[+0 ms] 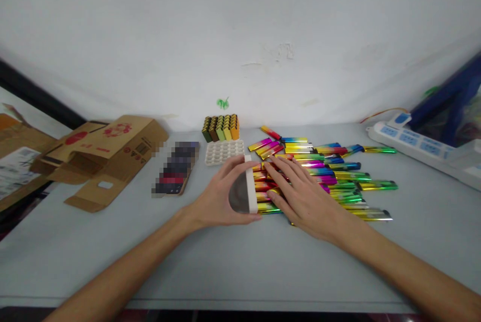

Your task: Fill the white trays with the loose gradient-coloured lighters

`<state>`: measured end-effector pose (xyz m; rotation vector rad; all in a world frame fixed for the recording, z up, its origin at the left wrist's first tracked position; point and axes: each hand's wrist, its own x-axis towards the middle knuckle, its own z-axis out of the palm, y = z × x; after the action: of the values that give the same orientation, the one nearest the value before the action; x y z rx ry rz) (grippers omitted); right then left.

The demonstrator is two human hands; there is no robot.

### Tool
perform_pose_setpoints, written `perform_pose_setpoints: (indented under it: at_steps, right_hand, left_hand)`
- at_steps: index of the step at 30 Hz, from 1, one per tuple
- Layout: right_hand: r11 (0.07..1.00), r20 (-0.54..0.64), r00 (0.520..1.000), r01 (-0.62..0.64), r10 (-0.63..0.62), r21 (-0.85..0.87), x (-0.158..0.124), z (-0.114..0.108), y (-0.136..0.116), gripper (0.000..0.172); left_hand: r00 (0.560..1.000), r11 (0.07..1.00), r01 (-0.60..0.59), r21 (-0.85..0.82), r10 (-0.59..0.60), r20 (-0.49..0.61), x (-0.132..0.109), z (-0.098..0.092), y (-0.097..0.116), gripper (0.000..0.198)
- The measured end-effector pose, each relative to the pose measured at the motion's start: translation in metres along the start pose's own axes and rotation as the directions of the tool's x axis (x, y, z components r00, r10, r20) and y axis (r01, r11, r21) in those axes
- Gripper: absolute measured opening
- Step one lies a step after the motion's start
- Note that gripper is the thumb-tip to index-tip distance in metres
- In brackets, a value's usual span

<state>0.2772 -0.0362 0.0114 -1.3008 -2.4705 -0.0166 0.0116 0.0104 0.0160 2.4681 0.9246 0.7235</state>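
My left hand [221, 194] is wrapped round a white plastic tray [251, 184] that stands on its side, thumb along the near edge and fingers over the far one. Shiny lighters [261, 186] in metallic colours lie in a row with their ends against this tray. My right hand [300, 194] rests on top of them, fingers stretched out and slightly apart. Beyond and right of it spreads a loose pile of lighters [347, 177]. How far the ends sit inside the tray is hidden.
Behind my hands lies a white tray with rows of holes [225, 152]; beyond it a block of upright lighters [221, 129] stands near the wall. A phone [177, 169] and an opened cardboard box [112, 156] are at left. A power strip [421, 146] lies at right.
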Motion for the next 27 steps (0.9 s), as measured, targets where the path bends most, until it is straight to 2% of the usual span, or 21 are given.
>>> perform_pose_setpoints:
  at_steps: [8,12,19,27]
  right_hand:
    - [0.998,0.050,0.997,0.066,-0.066,0.005,0.006,0.001,-0.013,0.061]
    - [0.997,0.060,0.996,0.073,-0.073,0.000,0.007,0.003,-0.013,0.063]
    - [0.998,0.029,0.999,0.045,-0.044,-0.040,0.002,0.007,-0.005,0.061]
    - [1.000,-0.002,1.000,0.008,-0.008,-0.019,0.000,0.006,0.001,0.062]
  left_hand:
    - [0.999,0.998,-0.041,-0.037,0.041,-0.008,0.001,0.008,0.001,0.120]
    - [1.000,0.999,-0.019,-0.029,0.019,-0.009,0.002,0.010,0.001,0.118]
    - [0.999,0.999,-0.032,-0.006,0.032,0.010,0.003,0.001,0.003,0.109]
    - [0.999,0.999,-0.021,0.033,0.020,0.046,0.001,-0.010,-0.001,0.108]
